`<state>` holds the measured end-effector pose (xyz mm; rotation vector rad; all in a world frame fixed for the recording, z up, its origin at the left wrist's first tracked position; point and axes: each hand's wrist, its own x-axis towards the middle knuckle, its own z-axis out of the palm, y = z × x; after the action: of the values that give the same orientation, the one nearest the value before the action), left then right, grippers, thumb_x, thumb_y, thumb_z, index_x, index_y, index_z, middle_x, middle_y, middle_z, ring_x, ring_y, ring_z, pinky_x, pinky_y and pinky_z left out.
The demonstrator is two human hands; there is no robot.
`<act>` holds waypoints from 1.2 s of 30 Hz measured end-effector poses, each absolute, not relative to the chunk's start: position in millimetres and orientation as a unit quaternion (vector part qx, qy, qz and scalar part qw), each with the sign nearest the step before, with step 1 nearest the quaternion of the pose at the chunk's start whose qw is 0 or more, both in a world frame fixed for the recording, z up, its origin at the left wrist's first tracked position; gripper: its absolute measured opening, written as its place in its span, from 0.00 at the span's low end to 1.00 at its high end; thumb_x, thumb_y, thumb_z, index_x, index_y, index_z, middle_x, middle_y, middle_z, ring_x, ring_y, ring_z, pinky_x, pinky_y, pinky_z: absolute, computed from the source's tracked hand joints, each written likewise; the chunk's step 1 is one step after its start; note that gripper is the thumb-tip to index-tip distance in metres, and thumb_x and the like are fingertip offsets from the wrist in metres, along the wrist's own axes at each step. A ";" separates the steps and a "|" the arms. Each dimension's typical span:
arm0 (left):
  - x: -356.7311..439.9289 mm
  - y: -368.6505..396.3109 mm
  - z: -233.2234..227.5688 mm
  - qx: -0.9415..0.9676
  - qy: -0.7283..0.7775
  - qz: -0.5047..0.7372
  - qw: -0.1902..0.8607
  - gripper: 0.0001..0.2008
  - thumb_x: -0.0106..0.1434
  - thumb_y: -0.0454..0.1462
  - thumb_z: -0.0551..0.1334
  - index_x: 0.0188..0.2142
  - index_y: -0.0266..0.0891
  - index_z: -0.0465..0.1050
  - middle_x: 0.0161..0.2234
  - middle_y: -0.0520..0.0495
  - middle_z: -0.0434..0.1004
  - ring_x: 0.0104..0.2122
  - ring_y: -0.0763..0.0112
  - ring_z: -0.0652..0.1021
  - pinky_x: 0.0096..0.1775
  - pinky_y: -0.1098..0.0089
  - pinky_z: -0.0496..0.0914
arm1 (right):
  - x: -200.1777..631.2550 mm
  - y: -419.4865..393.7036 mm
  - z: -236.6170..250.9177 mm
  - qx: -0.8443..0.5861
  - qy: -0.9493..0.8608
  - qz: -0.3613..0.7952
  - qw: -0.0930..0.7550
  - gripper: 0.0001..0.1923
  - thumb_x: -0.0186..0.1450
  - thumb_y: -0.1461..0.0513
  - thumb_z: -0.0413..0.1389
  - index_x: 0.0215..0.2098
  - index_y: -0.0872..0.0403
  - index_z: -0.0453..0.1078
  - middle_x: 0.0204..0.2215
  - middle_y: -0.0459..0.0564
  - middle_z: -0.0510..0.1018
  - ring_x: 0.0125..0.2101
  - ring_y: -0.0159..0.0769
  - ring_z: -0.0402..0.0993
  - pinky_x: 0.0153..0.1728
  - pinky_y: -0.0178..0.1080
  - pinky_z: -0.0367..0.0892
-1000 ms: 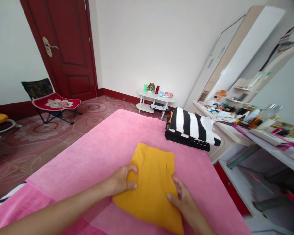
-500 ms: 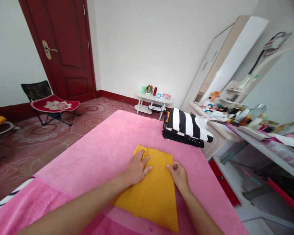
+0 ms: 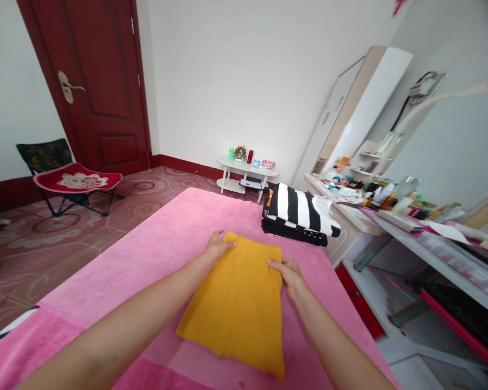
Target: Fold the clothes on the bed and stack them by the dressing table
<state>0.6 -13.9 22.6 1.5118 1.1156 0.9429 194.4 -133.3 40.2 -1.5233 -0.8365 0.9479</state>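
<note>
I see the folded yellow garment (image 3: 236, 303) lying flat on the pink bed cover (image 3: 146, 254), just below the middle of the frame. My left hand (image 3: 217, 248) rests on its far left corner, fingers curled over the edge; whether it pinches the cloth I cannot tell. My right hand (image 3: 289, 273) lies at the far right edge, fingers loosely bent onto the fabric. To the upper right sits a striped folded pile (image 3: 301, 214), apart from the garment.
</note>
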 end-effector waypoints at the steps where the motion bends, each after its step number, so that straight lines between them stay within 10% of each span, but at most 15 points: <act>1: 0.7 -8.8 40.9 0.617 0.450 0.402 0.505 0.37 0.57 0.34 0.64 0.61 0.38 0.46 0.40 0.43 0.74 0.37 0.64 0.77 0.41 0.62 0.72 | 196.7 -131.0 56.2 -0.630 -0.352 0.391 0.571 0.16 0.46 0.59 0.65 0.33 0.57 0.74 0.32 0.55 0.81 0.32 0.45 0.79 0.34 0.43 0.74; 7: 1.7 19.5 146.9 0.656 0.290 0.554 0.424 0.41 0.48 0.26 0.66 0.59 0.39 0.53 0.38 0.49 0.74 0.35 0.70 0.76 0.41 0.68 0.70 | 219.4 -107.1 142.1 -0.555 -0.502 0.140 0.649 0.26 0.48 0.60 0.64 0.45 0.57 0.71 0.41 0.51 0.79 0.39 0.41 0.75 0.42 0.43 0.71; 11: -16.2 3.1 107.0 0.772 0.246 0.514 0.282 0.24 0.49 0.24 0.58 0.47 0.38 0.69 0.41 0.48 0.74 0.41 0.67 0.74 0.45 0.68 0.67 | 225.8 -123.3 99.5 -0.592 -0.574 0.014 0.566 0.21 0.53 0.64 0.57 0.46 0.54 0.72 0.43 0.51 0.77 0.44 0.43 0.71 0.46 0.46 0.68; 19: -46.5 -60.8 -31.8 0.844 0.308 0.367 0.242 0.25 0.41 0.21 0.50 0.36 0.41 0.71 0.39 0.47 0.72 0.45 0.63 0.70 0.49 0.63 0.65 | 222.9 -168.4 -46.3 -0.626 -0.627 0.078 0.456 0.28 0.53 0.70 0.47 0.51 0.52 0.70 0.50 0.50 0.74 0.52 0.38 0.67 0.56 0.48 0.60; 30: -48.9 -54.8 -36.8 0.784 0.298 0.416 0.352 0.22 0.47 0.24 0.52 0.39 0.39 0.73 0.43 0.47 0.74 0.47 0.65 0.71 0.53 0.64 0.63 | 229.7 -169.4 -45.5 -0.601 -0.565 0.182 0.535 0.27 0.51 0.69 0.46 0.46 0.52 0.74 0.49 0.49 0.75 0.53 0.36 0.67 0.59 0.47 0.55; 36: -51.1 -52.3 -37.7 0.688 0.381 0.446 0.428 0.17 0.64 0.43 0.51 0.42 0.37 0.72 0.38 0.47 0.77 0.41 0.67 0.76 0.46 0.68 0.67 | 224.8 -173.1 -39.3 -0.585 -0.503 0.244 0.587 0.13 0.60 0.58 0.50 0.36 0.53 0.75 0.46 0.52 0.77 0.49 0.41 0.70 0.54 0.45 0.60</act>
<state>-51.1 -52.3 -37.7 1.7177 0.9514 1.1144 224.8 -173.1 -39.3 -1.3631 -1.1730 0.5680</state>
